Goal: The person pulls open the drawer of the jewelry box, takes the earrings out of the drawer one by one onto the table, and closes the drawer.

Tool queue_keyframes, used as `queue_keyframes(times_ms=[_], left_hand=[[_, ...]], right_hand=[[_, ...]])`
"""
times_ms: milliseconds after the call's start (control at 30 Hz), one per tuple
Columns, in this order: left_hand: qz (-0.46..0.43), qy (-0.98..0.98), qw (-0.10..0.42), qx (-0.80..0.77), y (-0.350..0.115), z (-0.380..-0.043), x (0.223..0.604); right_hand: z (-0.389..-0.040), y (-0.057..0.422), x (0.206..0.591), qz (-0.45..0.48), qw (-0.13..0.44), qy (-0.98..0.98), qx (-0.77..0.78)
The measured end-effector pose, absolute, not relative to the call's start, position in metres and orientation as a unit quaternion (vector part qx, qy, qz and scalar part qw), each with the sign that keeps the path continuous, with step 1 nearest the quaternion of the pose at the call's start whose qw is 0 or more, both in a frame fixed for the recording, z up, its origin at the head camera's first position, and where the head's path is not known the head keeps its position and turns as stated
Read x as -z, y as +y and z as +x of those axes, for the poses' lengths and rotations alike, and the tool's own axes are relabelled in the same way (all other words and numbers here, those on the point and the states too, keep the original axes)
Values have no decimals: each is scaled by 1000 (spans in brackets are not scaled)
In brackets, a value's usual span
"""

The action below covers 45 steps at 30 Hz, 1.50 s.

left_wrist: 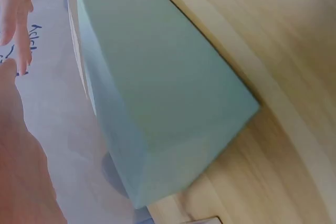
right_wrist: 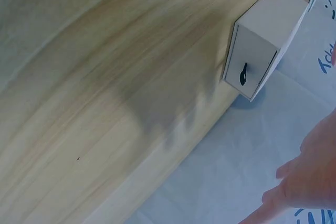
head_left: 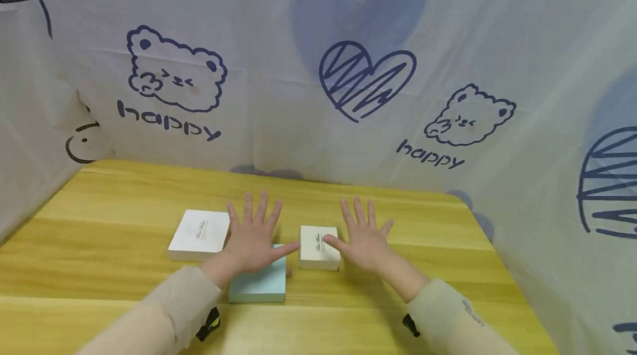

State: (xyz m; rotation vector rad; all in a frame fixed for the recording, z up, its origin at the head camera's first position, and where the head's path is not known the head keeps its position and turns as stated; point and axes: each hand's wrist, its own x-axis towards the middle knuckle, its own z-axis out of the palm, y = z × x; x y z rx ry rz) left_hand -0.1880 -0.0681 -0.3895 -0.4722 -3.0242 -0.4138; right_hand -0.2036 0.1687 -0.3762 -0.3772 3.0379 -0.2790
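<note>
My left hand (head_left: 251, 244) hovers with fingers spread wide over a light blue box (head_left: 257, 287), hiding its upper part. To its left lies a larger flat white box (head_left: 196, 234) with fine lettering on top. My right hand (head_left: 367, 245), fingers also spread, is just right of a small cream-white box (head_left: 318, 260); its thumb overlaps that box's lettering in the head view. Neither hand holds anything. The left wrist view shows the blue box (left_wrist: 157, 66) close up. In the right wrist view, a white box (right_wrist: 257, 40) has a small dark tab on its side.
The boxes stand on a yellow wood-grain table (head_left: 124, 283). Behind it and at both sides hangs a pale cloth (head_left: 278, 139) printed with bears, hearts and the word "happy". Dark straps with buckles (head_left: 209, 324) hang under both wrists.
</note>
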Motion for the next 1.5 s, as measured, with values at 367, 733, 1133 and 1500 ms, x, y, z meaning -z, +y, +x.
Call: queue_keyframes(times_ms=[367, 733, 1133, 1500], left_hand=[[-211, -973, -43, 87, -37, -195, 391], [-242, -965, -95, 39, -11, -207, 386], [-236, -963, -127, 9, -2, -223, 383], [-229, -962, -151, 3, 2, -226, 371]], right_hand=[[-200, 173, 386, -110, 33, 988, 100], [-200, 173, 384, -107, 38, 988, 108], [-206, 178, 383, -107, 10, 986, 127], [-219, 180, 389, -112, 79, 965, 224]])
